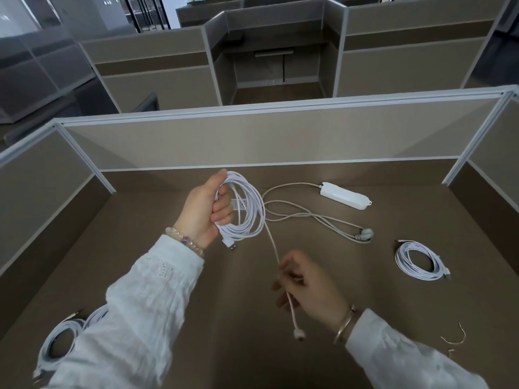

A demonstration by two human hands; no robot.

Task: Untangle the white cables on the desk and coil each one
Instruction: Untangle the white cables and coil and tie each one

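Note:
My left hand (205, 209) grips a coiled white cable (250, 209) above the brown desk (168, 262); a connector hangs from the coil's lower end. My right hand (306, 284), blurred, pinches a thinner off-white cord (273, 245) that passes through the coil. That cord's plug end (299, 334) dangles below my fingers. Its far part loops across the desk to a white power strip (344, 195) and a round plug (365, 234).
A finished white coil (418, 261) lies at the right. More coiled white cable (60, 341) lies at the near left, partly under my sleeve. Small twist ties (456, 339) lie near the right front. Beige partitions (266, 138) enclose the desk on three sides.

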